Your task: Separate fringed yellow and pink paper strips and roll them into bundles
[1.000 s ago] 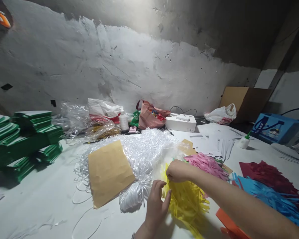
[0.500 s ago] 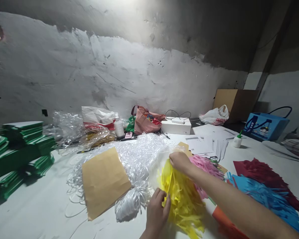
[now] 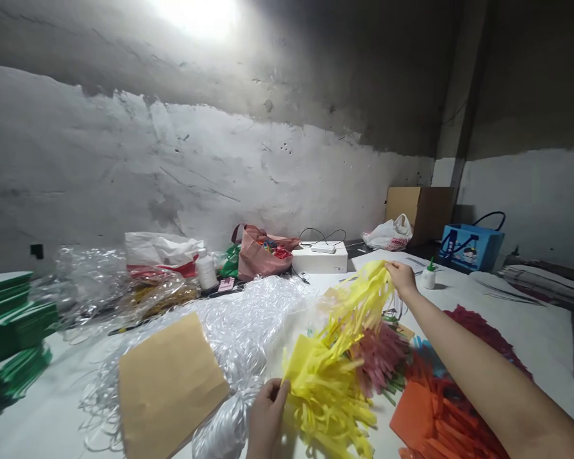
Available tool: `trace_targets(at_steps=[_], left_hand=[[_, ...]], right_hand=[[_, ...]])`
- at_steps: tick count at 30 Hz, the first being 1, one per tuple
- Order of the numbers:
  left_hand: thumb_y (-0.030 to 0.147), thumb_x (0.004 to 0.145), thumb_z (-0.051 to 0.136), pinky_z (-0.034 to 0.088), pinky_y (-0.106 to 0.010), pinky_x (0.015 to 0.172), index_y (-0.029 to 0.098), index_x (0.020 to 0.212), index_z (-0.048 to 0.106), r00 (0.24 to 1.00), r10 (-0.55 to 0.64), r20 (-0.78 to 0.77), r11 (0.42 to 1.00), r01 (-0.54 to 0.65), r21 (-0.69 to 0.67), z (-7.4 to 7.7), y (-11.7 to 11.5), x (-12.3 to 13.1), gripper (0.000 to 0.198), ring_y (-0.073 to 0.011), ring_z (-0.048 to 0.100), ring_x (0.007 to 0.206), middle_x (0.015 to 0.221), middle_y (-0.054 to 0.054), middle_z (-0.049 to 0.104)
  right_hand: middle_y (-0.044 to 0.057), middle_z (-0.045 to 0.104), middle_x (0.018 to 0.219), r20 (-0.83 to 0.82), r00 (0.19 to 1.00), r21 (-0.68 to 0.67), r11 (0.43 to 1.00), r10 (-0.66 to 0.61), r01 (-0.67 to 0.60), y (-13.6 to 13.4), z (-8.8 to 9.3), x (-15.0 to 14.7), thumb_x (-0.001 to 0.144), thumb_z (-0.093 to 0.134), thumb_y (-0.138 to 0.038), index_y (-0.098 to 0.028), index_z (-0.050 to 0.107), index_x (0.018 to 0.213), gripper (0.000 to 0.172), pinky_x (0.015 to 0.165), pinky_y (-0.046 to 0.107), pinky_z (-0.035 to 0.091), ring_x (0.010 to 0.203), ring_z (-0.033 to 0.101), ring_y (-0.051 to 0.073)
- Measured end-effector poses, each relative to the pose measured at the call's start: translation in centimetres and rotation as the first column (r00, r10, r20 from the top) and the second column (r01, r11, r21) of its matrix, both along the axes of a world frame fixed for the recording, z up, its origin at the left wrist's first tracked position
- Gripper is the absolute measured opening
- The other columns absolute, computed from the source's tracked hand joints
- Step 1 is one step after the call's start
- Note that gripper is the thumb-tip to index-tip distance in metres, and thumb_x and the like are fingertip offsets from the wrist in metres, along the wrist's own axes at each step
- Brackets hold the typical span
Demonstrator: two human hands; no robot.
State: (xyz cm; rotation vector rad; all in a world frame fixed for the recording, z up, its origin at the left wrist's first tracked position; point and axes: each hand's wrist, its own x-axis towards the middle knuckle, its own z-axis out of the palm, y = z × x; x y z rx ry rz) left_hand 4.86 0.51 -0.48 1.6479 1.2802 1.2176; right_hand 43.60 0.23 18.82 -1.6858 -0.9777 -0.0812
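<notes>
The yellow fringe point(image 3: 332, 389) lies in a heap on the white table point(image 3: 62, 414), in front of the person, and one part of it rises in a slope toward the upper right; whether that part is a separate layer, I cannot tell. The left hand point(image 3: 266, 411) is at the heap's left edge, thumb and forefinger pinching it. The right hand point(image 3: 402, 278) is higher and farther out, its fingertips pressed together on the end of the raised part, whose strips hang loose. Just right of the heap lies pink fringe point(image 3: 380, 354), then orange fringe point(image 3: 423, 411) nearer the person, with a bit of blue fringe point(image 3: 425, 347) and dark red fringe point(image 3: 488, 338) beyond the right forearm. Left of the heap spreads white string point(image 3: 263, 312), a brown sheet point(image 3: 167, 382) on it. Green stacks point(image 3: 19, 331) stand at far left. Toward the wall point(image 3: 220, 166) are a white bottle point(image 3: 205, 271), a pink bag point(image 3: 263, 258), a white box point(image 3: 320, 260) and, farther right, a glue bottle point(image 3: 429, 278) and a blue bag point(image 3: 473, 248).
</notes>
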Motion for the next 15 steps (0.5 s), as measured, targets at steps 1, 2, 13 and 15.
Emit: trace_targets(at_steps=[1,2,13,15], left_hand=[[0.093,0.066,0.052,0.051,-0.037,0.063,0.021,0.066,0.066,1.000,0.002,0.004,1.000,-0.002,-0.013,0.3,0.1,-0.2,0.073,-0.0273,0.065,0.064,0.061,-0.004,0.067],[0.095,0.063,0.051,0.053,-0.040,0.065,0.020,0.071,0.068,1.000,0.013,0.006,1.000,-0.013,-0.021,0.6,0.2,-0.4,0.078,-0.0288,0.066,0.065,0.065,-0.005,0.069],[0.051,0.093,0.059,0.053,-0.046,0.091,0.023,0.138,0.047,0.970,-0.213,-0.115,0.868,0.242,0.433,14.7,-8.8,2.0,0.054,-0.0304,0.060,0.116,0.135,-0.015,0.058],[0.041,0.093,0.061,0.046,-0.051,0.106,0.024,0.146,0.040,0.953,-0.240,-0.183,0.747,0.302,0.592,18.7,-11.5,3.3,0.059,-0.0324,0.048,0.136,0.148,-0.017,0.050]], right_hand=[[0.006,0.067,0.117,-0.009,1.000,0.044,0.999,0.009,-0.009,-0.8,0.8,0.7,0.098,0.065,-0.039,-0.016,0.064,0.119,0.031,0.080,0.038,0.059,0.096,0.068,0.022],[0.006,0.067,0.117,-0.012,1.000,0.074,0.997,0.027,-0.026,-1.7,1.7,1.3,0.098,0.065,-0.040,-0.016,0.064,0.119,0.031,0.080,0.038,0.060,0.096,0.068,0.022],[0.006,0.078,0.098,0.442,0.725,0.050,0.793,0.528,-0.607,-15.0,6.9,-9.6,0.091,0.058,-0.023,-0.020,0.078,0.097,0.021,0.088,0.034,0.056,0.094,0.073,0.021],[0.007,0.078,0.103,0.516,0.597,-0.014,0.703,0.614,-0.711,-17.4,6.8,-13.2,0.090,0.057,-0.019,-0.019,0.077,0.099,0.022,0.090,0.032,0.056,0.095,0.073,0.019]])
